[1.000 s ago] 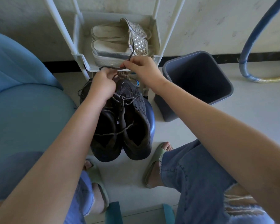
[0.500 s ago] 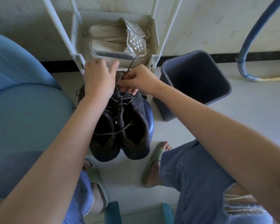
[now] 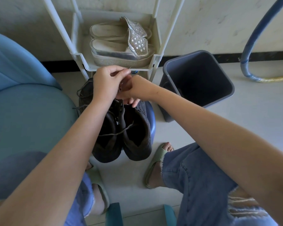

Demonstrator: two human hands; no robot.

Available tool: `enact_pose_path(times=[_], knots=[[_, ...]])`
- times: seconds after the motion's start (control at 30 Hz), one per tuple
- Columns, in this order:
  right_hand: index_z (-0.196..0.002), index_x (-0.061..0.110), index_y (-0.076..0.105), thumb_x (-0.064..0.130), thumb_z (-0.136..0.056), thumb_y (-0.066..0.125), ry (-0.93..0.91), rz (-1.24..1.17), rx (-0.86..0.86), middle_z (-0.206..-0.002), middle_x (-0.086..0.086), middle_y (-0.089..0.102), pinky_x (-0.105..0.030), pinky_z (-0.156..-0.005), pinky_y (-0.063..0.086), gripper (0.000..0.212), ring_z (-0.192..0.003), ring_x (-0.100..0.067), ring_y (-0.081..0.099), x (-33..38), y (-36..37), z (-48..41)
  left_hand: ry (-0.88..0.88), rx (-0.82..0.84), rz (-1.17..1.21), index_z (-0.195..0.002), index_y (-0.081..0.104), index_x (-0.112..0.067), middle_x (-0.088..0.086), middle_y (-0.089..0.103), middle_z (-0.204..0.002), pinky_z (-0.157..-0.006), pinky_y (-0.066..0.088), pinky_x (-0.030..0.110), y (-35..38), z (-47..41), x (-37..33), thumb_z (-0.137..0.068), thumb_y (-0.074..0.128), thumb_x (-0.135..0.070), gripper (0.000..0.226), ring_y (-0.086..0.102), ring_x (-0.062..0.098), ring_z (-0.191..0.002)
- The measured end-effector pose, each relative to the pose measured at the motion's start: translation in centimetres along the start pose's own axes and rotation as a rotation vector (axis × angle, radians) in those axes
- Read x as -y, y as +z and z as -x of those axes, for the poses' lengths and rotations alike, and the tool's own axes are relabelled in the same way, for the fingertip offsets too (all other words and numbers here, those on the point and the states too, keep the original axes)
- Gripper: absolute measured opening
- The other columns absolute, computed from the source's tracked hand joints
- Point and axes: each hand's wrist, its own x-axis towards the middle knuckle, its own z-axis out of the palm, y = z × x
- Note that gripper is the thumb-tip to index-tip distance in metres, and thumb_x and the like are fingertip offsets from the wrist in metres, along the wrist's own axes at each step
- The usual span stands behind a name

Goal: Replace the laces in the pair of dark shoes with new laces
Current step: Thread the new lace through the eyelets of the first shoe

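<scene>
Two dark shoes (image 3: 136, 136) stand side by side on a blue stool (image 3: 151, 119), heels toward me. A dark lace (image 3: 114, 133) trails loose across their openings. My left hand (image 3: 105, 84) is raised over the toe end, its fingertips pinching a thin lace end near the rack's edge. My right hand (image 3: 132, 89) sits just beside and under it, fingers curled down onto the laced front of the right shoe. What those fingers hold is hidden by the left hand.
A white shoe rack (image 3: 155, 62) with pale sandals (image 3: 121, 44) stands right behind the shoes. A grey bin (image 3: 168, 80) is at the right, a blue seat (image 3: 23, 103) at the left, a blue hose (image 3: 250, 46) far right. My knees and sandalled feet flank the stool.
My left hand has closed from spread fingers into a pinch and lifted toward the rack edge. My right hand has dropped lower onto the shoe front, under the left.
</scene>
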Motion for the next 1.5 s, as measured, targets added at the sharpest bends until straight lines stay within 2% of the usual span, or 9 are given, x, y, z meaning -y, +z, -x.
enact_pose_path(times=[0.1, 0.17, 0.27, 0.37, 0.5, 0.6, 1.03, 1.3, 1.5], knots=[[-0.087, 0.001, 0.065, 0.032, -0.082, 0.075, 0.143, 0.345, 0.053, -0.068, -0.008, 0.065, -0.026, -0.056, 0.054, 0.033, -0.05, -0.015, 0.063, -1.4, -1.0, 0.0, -0.014, 0.101, -0.137, -0.081, 0.073, -0.02, -0.012, 0.065, -0.059, -0.06, 0.051, 0.019, 0.0, 0.1, 0.6, -0.085, 0.067, -0.021, 0.007, 0.061, 0.004, -0.052], [-0.089, 0.004, 0.059, 0.033, -0.081, 0.075, 0.26, 0.354, 0.139, -0.074, -0.013, 0.067, -0.026, -0.055, 0.056, 0.034, -0.046, -0.013, 0.064, -2.0, -0.9, 0.2, -0.036, 0.238, -0.284, -0.078, 0.074, -0.017, -0.01, 0.065, -0.056, -0.052, 0.045, 0.014, 0.2, 0.4, 1.1, -0.083, 0.068, -0.022, 0.01, 0.054, -0.001, -0.043], [-0.079, 0.002, 0.055, 0.021, -0.084, 0.07, 0.319, 0.357, 0.171, -0.076, -0.018, 0.068, -0.033, -0.064, 0.06, 0.024, -0.054, -0.022, 0.067, -2.2, 0.3, 0.3, -0.076, 0.337, -0.465, -0.071, 0.073, -0.02, -0.004, 0.067, -0.062, -0.059, 0.044, 0.02, 0.3, 0.6, 1.9, -0.08, 0.068, -0.018, 0.01, 0.053, 0.004, -0.05], [-0.062, 0.005, 0.051, 0.009, -0.083, 0.061, 0.282, 0.401, 0.091, -0.054, -0.009, 0.062, -0.027, -0.056, 0.055, 0.024, -0.06, -0.026, 0.069, -2.1, 0.2, 0.3, -0.14, 0.405, -0.474, -0.083, 0.075, -0.019, -0.003, 0.069, -0.067, -0.069, 0.048, 0.023, 0.6, 1.0, 2.8, -0.08, 0.071, -0.015, 0.006, 0.053, -0.001, -0.051], [-0.086, 0.0, 0.062, -0.003, -0.082, 0.061, 0.306, 0.175, 0.084, -0.083, -0.014, 0.064, -0.02, -0.055, 0.055, 0.005, -0.087, -0.025, 0.071, -3.3, -1.5, 0.6, -0.152, 0.385, -0.445, -0.075, 0.071, -0.025, -0.004, 0.071, -0.071, -0.078, 0.05, 0.028, 1.0, 1.6, 3.6, -0.081, 0.071, -0.018, 0.009, 0.057, 0.005, -0.059], [-0.109, -0.003, 0.066, -0.006, -0.084, 0.061, 0.298, 0.035, 0.108, -0.089, -0.007, 0.068, -0.025, -0.074, 0.058, 0.026, -0.093, -0.026, 0.07, -4.5, -2.4, 0.7, -0.187, 0.322, -0.437, -0.078, 0.072, -0.026, -0.005, 0.071, -0.073, -0.083, 0.051, 0.029, 1.7, 2.2, 3.9, -0.083, 0.071, -0.022, 0.006, 0.065, 0.011, -0.076], [-0.091, 0.008, 0.071, -0.011, -0.084, 0.057, 0.274, -0.144, 0.169, -0.098, -0.018, 0.071, -0.031, -0.077, 0.06, 0.025, -0.084, -0.03, 0.072, -5.9, -2.8, 0.8, -0.233, 0.208, -0.529, -0.09, 0.074, -0.026, -0.002, 0.073, -0.086, -0.08, 0.054, 0.035, 3.3, 2.9, 4.2, -0.089, 0.064, -0.027, 0.01, 0.067, 0.016, -0.086], [-0.101, -0.002, 0.068, 0.008, -0.092, 0.058, 0.303, -0.194, 0.164, -0.085, -0.014, 0.072, -0.036, -0.077, 0.06, 0.017, -0.077, -0.026, 0.071, -5.7, -3.0, 0.8, -0.152, 0.192, -0.542, -0.093, 0.074, -0.022, -0.002, 0.073, -0.088, -0.082, 0.052, 0.033, 3.6, 3.1, 4.2, -0.087, 0.066, -0.024, 0.01, 0.066, 0.014, -0.09], [-0.086, 0.002, 0.061, 0.013, -0.092, 0.062, 0.365, -0.328, 0.025, -0.072, -0.011, 0.061, -0.025, -0.061, 0.057, 0.012, -0.061, -0.017, 0.059, -5.8, -1.2, 1.0, -0.072, 0.252, -0.502, -0.104, 0.057, -0.017, -0.009, 0.063, -0.078, -0.081, 0.05, 0.035, 3.6, 3.2, 4.0, -0.085, 0.067, -0.014, 0.022, 0.063, 0.015, -0.086]])
